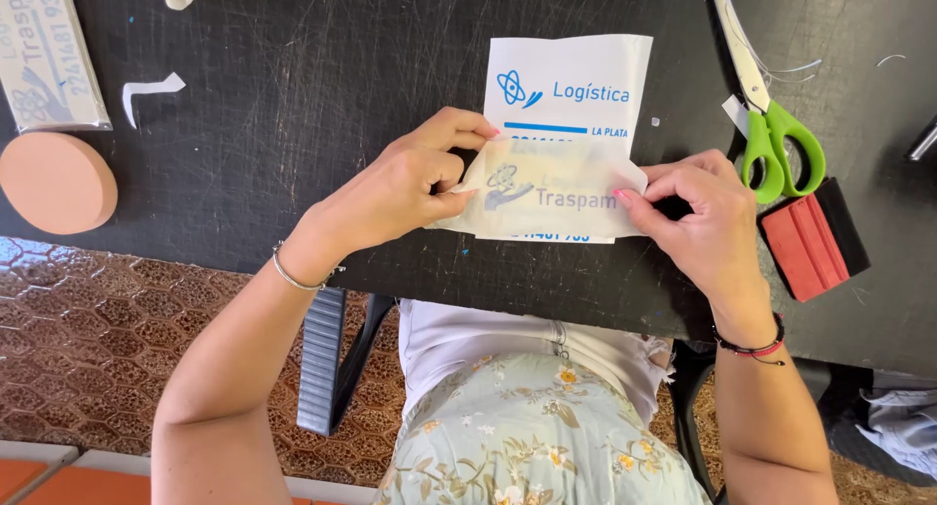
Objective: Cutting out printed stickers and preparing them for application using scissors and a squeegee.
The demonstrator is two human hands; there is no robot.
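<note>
Closest in, both forearms come up over a floral skirt and a white top, with a patterned brown floor off to the side. On to the dark scratched surface [293, 95], and here are the hands at work. The left hand [405, 188] has its grip pinched tight on the left edge of a thin see-through film [551, 198], thumb and fingertips closed on the corner. The right hand [698, 217] pinches the film's right edge, its grip just as narrow, fingertips pressed together on the sheet. Between the two grips the film stretches across, slightly crinkled, carrying a greyish printed design. It lies right over the lower part of a white printed sheet [571, 85], touching it, and that sheet runs away from the grips toward the far side of the surface, showing blue print.

Just right of the right-hand grip sits a red and black scraper block [810, 242], lying flat. Just beyond it, a pair of scissors [771, 124] with green handles, blades pointing away. Well to the left of the left-hand grip, a round pinkish-brown disc [54, 183] rests near the surface's edge. Beyond that, a long strip of film with grey print [49, 56] lies flat, and beside it a small white paper scrap [148, 90].
</note>
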